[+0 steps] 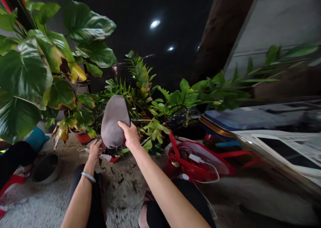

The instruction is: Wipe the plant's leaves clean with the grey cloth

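Greyish-brown pad (114, 116), rounded and dark along its edge, is up in front of you, raised above the ground (122, 198) and before the low leafy plants (140, 77). Your right hand (130, 135) has it gripped at its lower right side, thumb laid across the face towards you and the other fingers hidden behind. Your left hand (94, 151), with a pale bracelet (88, 177) on its wrist, is just below and to the left of the pad; its fingers are bent and partly hidden, so I cannot tell whether they hold anything. Near that hand, on its far left side, stands a red pot (84, 138) under a large-leaved plant (25, 67) with some yellowed, browned leaves. Farther left, a grey bowl (50, 180) sits on the ground. To your right is an open red bag (173, 151), with a white adapter (195, 158) and its cord at the opening.
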A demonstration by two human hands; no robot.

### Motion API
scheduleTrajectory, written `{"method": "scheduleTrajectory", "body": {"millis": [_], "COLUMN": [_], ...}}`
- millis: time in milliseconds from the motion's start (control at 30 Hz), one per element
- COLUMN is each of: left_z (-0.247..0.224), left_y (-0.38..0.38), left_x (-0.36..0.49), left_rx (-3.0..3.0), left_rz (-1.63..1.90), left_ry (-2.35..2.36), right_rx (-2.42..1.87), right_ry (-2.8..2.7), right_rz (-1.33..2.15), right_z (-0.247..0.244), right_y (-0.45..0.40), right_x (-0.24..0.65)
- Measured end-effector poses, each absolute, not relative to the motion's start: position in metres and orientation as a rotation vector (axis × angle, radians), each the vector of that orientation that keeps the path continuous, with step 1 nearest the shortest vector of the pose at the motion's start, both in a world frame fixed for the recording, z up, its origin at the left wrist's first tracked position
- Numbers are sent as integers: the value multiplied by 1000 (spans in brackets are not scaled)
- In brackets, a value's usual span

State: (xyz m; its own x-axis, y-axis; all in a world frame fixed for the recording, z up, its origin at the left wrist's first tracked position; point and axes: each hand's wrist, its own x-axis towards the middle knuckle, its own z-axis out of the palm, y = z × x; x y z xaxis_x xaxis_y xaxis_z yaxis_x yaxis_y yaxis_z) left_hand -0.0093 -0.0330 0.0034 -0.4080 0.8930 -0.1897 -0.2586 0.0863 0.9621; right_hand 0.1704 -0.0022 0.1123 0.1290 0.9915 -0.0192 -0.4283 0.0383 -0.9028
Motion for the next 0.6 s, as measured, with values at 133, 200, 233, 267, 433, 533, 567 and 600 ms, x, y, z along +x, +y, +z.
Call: {"method": "scheduleTrajectory", "body": {"millis": [133,200,233,267,433,533,567,600], "left_z": [6,8,9,10,24,33,35,37], "left_y": [-35,-36,-38,-40,-69,-103,-115,-127], "left_x": [-10,-10,-11,-11,-9,4,11,19], "left_rx": [607,577,561,543,540,693,755,805], "left_rz": [1519,1529,1549,1583,1698,1522,1463,1415], "left_ry": [1389,1436,1470,1510,1589,1406,1339,1284], "right_rx": [-1124,-1175,-1184,-1184,-1101,-1004,-967,-933], "right_ry": [-382,-397,-429,-466,-543,-567,-575,-580], "right_rz": [1580,1720,1751,1768,1746,1688,1679,1683], "right_z": [37,-1,-14,-21,0,21,26,30], "right_y": [-21,-53,-69,-84,-114,-105,-102,-99], "right_x": [175,176,177,177,180,183,184,184]}}
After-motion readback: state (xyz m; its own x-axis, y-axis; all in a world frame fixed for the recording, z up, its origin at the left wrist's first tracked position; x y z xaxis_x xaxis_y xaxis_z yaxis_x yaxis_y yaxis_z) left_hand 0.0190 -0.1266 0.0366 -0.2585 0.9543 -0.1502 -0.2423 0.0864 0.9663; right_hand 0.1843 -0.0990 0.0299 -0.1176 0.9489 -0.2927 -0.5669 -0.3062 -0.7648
